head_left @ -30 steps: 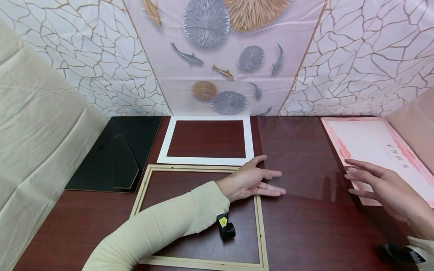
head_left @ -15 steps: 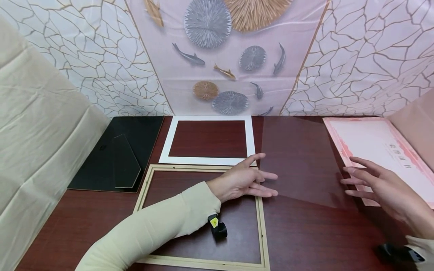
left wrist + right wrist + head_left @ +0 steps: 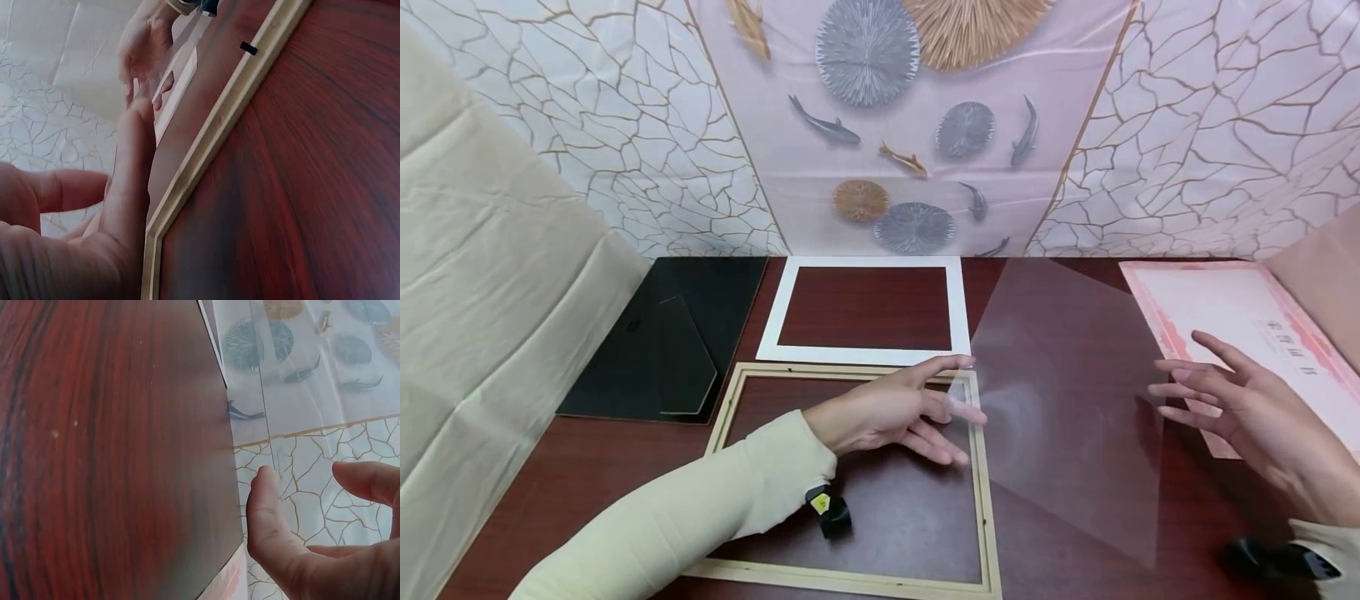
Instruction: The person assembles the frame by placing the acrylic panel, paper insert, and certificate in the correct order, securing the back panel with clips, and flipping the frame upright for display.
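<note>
A clear plastic sheet (image 3: 1075, 383) spans the two hands, tilted over the table, its near left corner overlapping the left fingers. The left hand (image 3: 895, 408) is over the wooden picture frame (image 3: 985, 500), fingers extended and spread. One of its fingers shows paler through the sheet's corner. The right hand (image 3: 1255, 408) is at the sheet's right side, fingers extended and apart. In the right wrist view, a right fingertip (image 3: 265, 478) meets the sheet's edge while the thumb (image 3: 365, 481) stands away from it.
Behind the frame lies a white mat border (image 3: 955, 317). A black backing board (image 3: 625, 367) with a stand leg lies at the left. At the right is a pink-bordered paper (image 3: 1195, 308). A patterned cloth (image 3: 887, 125) hangs along the table's back edge.
The left hand has moved left and slightly toward the person. The clear sheet has turned, its left corner now reaching over the frame's right side. The right hand has moved only a little.
</note>
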`<state>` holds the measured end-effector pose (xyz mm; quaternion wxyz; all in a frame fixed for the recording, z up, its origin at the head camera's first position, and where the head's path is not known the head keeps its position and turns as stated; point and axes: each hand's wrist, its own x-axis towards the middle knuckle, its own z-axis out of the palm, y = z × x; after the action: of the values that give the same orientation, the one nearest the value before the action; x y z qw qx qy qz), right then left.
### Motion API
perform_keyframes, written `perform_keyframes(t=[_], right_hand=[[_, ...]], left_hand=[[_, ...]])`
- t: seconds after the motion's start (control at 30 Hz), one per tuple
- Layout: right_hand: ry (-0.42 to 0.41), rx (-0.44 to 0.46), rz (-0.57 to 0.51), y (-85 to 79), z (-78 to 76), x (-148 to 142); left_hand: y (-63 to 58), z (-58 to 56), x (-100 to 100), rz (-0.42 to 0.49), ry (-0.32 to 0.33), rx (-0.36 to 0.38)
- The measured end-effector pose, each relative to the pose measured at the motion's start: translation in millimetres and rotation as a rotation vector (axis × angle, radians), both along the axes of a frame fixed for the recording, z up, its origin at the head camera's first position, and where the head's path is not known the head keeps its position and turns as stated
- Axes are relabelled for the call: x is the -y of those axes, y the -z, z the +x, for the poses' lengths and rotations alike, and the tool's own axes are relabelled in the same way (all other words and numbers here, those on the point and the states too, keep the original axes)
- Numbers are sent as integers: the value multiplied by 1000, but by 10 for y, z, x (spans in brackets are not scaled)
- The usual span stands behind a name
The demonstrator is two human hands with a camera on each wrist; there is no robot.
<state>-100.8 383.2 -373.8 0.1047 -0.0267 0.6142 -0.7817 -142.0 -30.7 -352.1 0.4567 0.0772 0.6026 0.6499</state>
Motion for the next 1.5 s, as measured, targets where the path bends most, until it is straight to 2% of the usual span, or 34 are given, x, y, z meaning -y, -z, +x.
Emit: perform_keyframes(t=[0.2, 0.33, 0.47, 0.6, 0.7, 0.87, 1.03, 1.1, 1.2, 1.3, 1.4, 1.5], right_hand=[[51, -6, -103, -17, -5, -11], [41, -45, -144, -32, 6, -14], [14, -80, -132, -57, 23, 8], [-2, -112, -84, -70, 32, 48], [-8, -120, -27, -72, 31, 78], [-29, -128, 155, -72, 33, 147], [-142, -168, 339, -96, 37, 228], [-191, -211, 416, -114, 49, 271], [-226, -270, 558, -158, 85, 373], [-238, -279, 679, -209, 130, 512], [-259, -250, 702, -239, 163, 652], [-301, -238, 619, -240, 174, 755]], left_hand=[[-12, 30, 200, -18, 65, 16], [-14, 43, 340, -24, 103, 5], [-36, 22, 489, -42, 133, -42], [-69, -48, 625, -77, 138, -91], [-87, -117, 714, -112, 132, -152], [-108, -231, 839, -185, 88, -226], [-132, -322, 943, -250, 43, -283], [-137, -359, 985, -272, 38, -322], [-145, -411, 1064, -290, 40, -381], [-155, -465, 1164, -291, 46, -422], [-168, -506, 1277, -300, 55, -444], [-171, -534, 1376, -330, 73, -465]])
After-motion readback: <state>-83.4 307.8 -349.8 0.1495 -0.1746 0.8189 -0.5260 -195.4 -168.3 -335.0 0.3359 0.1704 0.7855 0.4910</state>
